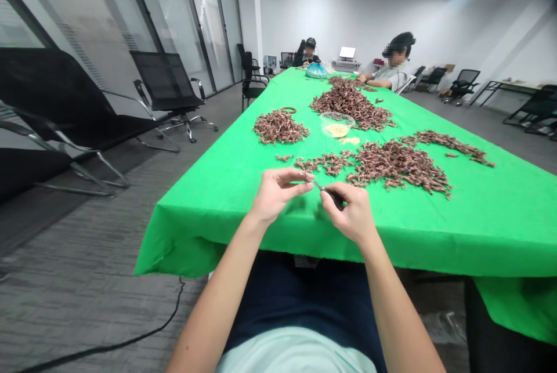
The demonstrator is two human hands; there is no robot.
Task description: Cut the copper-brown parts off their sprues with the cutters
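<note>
Near the table's front edge, my left hand (278, 190) is closed in a pinch on a small brown knobbly piece (308, 177), mostly hidden by the fingertips. My right hand (350, 210) is wrapped round a small dark-handled tool (334, 198). Its thin metal tip (316, 184) touches or nearly touches the piece in my left fingers; its exact kind is unclear. Just beyond my hands lies a pile of similar reddish-brown pieces (398, 163), with a looser scatter (328, 163) to its left.
A clear plastic tub (337, 126) holds pale yellowish bits, with more beside it. Further brown piles (281, 127) (350, 105) lie on the green cloth (226, 170). Two people sit farther along the table, near a blue bag (317, 71). Black chairs (167, 80) stand left.
</note>
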